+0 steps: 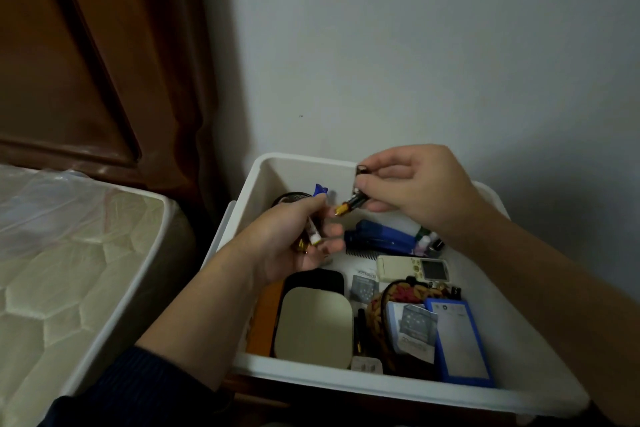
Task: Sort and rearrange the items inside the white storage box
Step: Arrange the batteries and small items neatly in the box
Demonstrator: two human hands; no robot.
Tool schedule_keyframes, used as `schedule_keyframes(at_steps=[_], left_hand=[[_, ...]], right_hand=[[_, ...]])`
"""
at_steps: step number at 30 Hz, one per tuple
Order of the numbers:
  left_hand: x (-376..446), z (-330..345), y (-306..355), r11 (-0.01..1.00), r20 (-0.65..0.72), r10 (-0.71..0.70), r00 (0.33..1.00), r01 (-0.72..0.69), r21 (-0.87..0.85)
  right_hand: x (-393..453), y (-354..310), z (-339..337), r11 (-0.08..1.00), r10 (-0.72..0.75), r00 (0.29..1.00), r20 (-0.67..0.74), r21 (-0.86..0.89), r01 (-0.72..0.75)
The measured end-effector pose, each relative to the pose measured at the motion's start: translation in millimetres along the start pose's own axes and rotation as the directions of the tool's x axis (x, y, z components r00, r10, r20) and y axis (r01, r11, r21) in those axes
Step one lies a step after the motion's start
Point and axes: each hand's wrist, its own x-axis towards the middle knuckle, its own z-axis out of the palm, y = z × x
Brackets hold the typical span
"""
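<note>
Right hand (412,184) fingers pinch dark battery (353,202) above white storage box (381,388). Left hand (301,239) fingers curl round small tubes (313,236); remote (412,268), mirror (315,328) below.

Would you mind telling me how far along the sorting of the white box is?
Early to midway, at a guess. Both hands hover over the white box: the left hand grips several small items, the right hand pinches a black-and-gold tube. The mirror, remote and blue case lie jumbled inside.
</note>
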Motion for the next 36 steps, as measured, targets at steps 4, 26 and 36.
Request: schedule_keyframes(at_steps=[4, 26, 36], left_hand=[[-2, -3, 3, 0.986, 0.192, -0.119, 0.974, 0.139, -0.095], [9, -13, 3, 0.932, -0.095, 0.048, 0.994, -0.079, -0.354], [13, -14, 2, 0.93, -0.103, 0.05, 0.993, -0.084, -0.357]], right_hand=[[-4, -4, 26, 0.999, -0.006, 0.997, 0.074, -0.033, 0.009], [22, 109, 47, -0.044, 0.259, 0.926, 0.274, -0.955, 0.295], [40, 114, 79, -0.178, 0.274, 0.933, 0.232, -0.942, 0.286]])
